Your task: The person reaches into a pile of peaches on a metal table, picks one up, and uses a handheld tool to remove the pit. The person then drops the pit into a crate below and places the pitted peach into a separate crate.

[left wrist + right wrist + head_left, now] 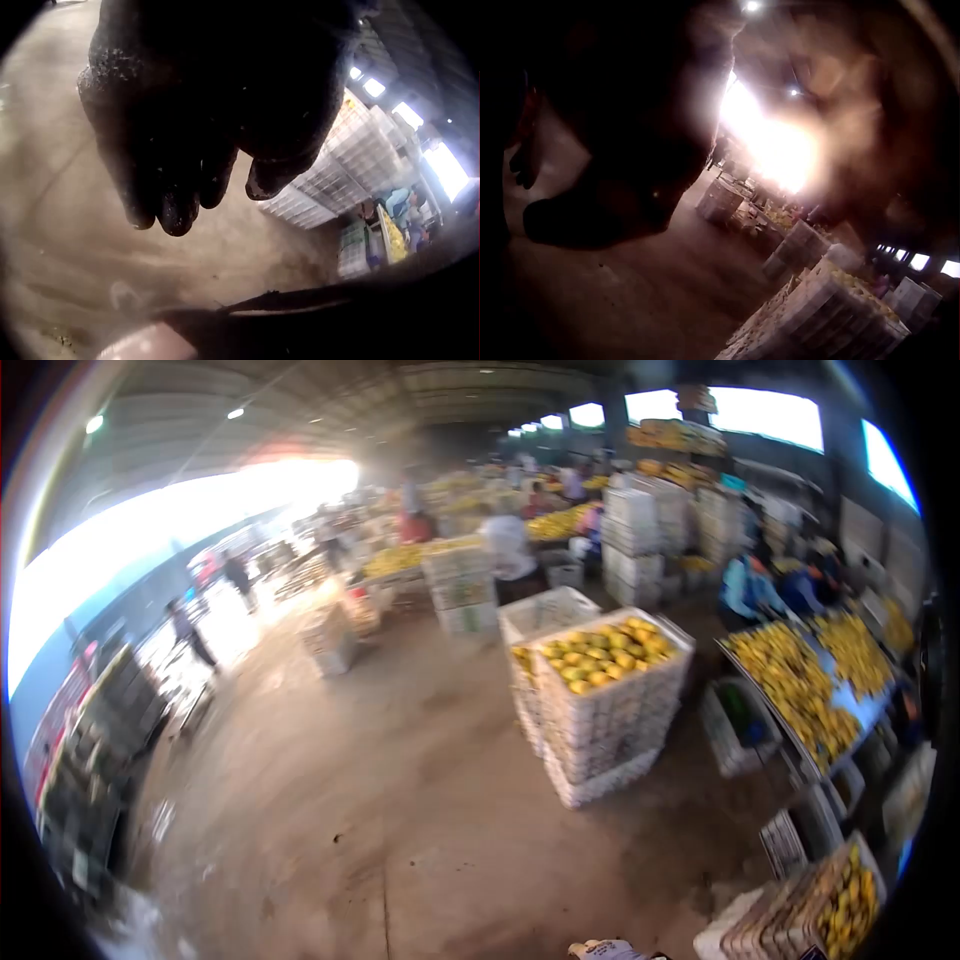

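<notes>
Left hand (202, 112), gloved, is hanging w/ fingers loosely curled, gripping nothing, above bare concrete floor (67, 247). Right hand (607, 150) is showing only as a dark blurred shape; can't tell its state. Nearest goods: stacked white crates (600, 710) topped w/ yellow fruit (600, 655), sitting at approx 2 o'clock in head view, piled high prob. for carrying; sorting counter (815, 690) at 3 o'clock.

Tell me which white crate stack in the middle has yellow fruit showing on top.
The front stack of crates: its top is heaped with yellow fruit, while the crate behind it looks empty.
</notes>
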{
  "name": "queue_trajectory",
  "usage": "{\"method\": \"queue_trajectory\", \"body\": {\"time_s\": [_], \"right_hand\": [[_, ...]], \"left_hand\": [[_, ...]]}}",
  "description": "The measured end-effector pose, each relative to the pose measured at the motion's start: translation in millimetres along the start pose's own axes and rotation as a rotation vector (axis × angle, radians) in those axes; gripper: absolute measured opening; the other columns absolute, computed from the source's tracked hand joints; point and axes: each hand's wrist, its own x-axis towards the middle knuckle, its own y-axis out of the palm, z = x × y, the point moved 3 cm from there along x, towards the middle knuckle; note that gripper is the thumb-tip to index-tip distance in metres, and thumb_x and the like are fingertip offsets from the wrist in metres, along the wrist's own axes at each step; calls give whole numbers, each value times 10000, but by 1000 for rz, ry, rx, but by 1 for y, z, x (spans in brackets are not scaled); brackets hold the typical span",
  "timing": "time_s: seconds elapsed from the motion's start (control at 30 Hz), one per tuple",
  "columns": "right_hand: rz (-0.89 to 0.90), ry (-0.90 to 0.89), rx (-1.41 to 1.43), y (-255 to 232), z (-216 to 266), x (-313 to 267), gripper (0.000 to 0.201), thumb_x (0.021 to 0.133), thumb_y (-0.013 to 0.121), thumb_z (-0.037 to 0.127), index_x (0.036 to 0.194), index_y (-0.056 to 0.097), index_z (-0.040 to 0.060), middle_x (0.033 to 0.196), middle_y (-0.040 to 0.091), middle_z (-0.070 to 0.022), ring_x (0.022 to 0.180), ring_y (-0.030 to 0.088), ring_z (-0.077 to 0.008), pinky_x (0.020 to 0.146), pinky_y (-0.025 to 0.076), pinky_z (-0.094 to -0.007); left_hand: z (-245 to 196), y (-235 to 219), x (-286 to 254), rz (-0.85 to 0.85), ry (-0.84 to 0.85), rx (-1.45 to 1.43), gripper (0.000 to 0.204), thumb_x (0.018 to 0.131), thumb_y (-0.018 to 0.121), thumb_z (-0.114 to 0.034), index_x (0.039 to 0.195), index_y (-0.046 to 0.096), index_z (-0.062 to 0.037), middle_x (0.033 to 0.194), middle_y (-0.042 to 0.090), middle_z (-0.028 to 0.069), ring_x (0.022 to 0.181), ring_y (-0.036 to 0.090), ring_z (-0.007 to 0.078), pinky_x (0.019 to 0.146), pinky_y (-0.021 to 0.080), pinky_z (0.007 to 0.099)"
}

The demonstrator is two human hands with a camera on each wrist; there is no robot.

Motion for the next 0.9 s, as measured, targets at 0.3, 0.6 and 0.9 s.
{"method": "queue_trajectory", "body": {"time_s": [0.3,0.6,0.9], "right_hand": [[51,768,200,-51,-105,-170,440,846,536,449,1047,578,60,861,628,-169,773,628,-345,655,503,-446],[-509,1366,-174,-163,-256,-295,415,821,612,391,1086,558,76,948,619,-179,852,603,-349,723,496,-439],[-481,1562,48,-219,-390,-352,428,834,606,358,1129,535,55,980,597,-208,877,597,-385,757,486,-442]], "left_hand": [[-91,85,140,411,-201,191,411,859,590,-447,976,649,-58,855,665,121,734,623,240,672,499,378],[-119,149,274,612,-107,427,364,880,584,-383,1014,640,-50,930,676,137,817,648,275,746,515,396],[-379,306,513,617,-327,92,248,890,606,-306,1015,611,-92,756,630,65,500,594,204,417,464,324]]}}
